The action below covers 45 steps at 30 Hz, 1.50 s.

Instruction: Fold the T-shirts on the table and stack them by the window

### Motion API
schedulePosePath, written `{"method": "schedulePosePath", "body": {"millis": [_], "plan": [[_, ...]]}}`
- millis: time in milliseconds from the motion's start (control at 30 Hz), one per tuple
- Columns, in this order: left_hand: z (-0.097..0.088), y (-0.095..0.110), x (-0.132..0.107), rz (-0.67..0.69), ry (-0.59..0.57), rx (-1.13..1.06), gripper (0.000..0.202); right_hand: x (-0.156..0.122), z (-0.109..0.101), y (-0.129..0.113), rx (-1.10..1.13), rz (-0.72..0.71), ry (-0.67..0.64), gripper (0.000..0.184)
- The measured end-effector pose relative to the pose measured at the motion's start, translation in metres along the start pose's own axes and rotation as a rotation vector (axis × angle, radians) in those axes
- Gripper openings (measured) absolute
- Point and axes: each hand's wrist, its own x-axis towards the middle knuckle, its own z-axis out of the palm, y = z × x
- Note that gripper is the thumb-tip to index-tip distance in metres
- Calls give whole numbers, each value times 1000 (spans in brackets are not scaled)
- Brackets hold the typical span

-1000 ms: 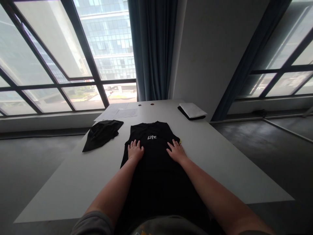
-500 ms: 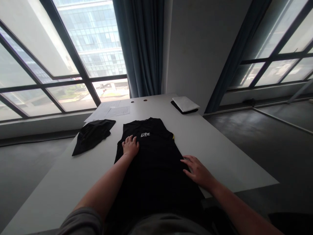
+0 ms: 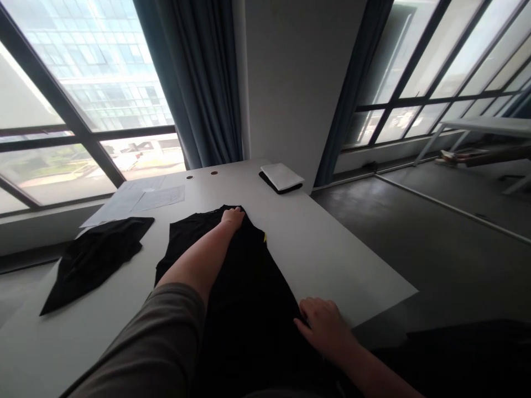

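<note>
A black sleeveless-looking shirt (image 3: 249, 287) lies spread out on the white table, its neckline toward the far end. My left hand (image 3: 233, 217) reaches across it to the right shoulder near the collar, fingers curled down onto the fabric; my forearm covers part of the chest. Low on the shirt's right side, my right hand (image 3: 326, 326) has its thumb and bent fingers around the edge of the cloth. A bit of yellow (image 3: 265, 237) shows at the right armhole. To the left lies a crumpled black cloth (image 3: 99, 249).
Printed paper sheets (image 3: 160, 198) rest at the far left of the table (image 3: 332, 260). At its far right is a white flat packet (image 3: 282, 176) over something black. Blue curtains (image 3: 199, 83), a pillar and windows stand behind. Another table (image 3: 493, 126) is off to the right.
My left hand has moved from the chest up to the right shoulder, covering the white print. My right hand has slid nearer along the shirt's side and closed. The view has turned right.
</note>
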Motion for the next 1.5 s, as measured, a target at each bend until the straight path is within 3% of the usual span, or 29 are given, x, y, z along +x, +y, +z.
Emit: {"method": "schedulePosePath", "body": {"millis": [133,300,500,633,933,1100,1267,1367,1500], "plan": [[8,17,31,120,-48,-4,51,6,-16,-5,79,4,-143,8],[13,22,49,165,-98,19,41,12,-34,-8,300,67,-220,9],[-1,2,48,233,-174,61,43,3,-43,-15,572,-70,-271,25],[-17,-19,44,207,-158,65,53,-3,-51,-27,639,-179,-308,26],[-44,-70,9,110,-53,32,31,5,-73,-85,628,-405,-360,28],[-36,-105,-26,-1,-47,14,34,13,-61,-120,532,-608,-425,33],[-21,-133,-54,-139,-84,-15,40,27,-42,-137,402,-692,-593,42],[-10,-137,-63,-252,-70,-53,56,34,-34,-138,375,-708,-629,43],[8,-117,-71,-294,-42,-102,56,46,-15,-133,356,-783,-418,32]]}}
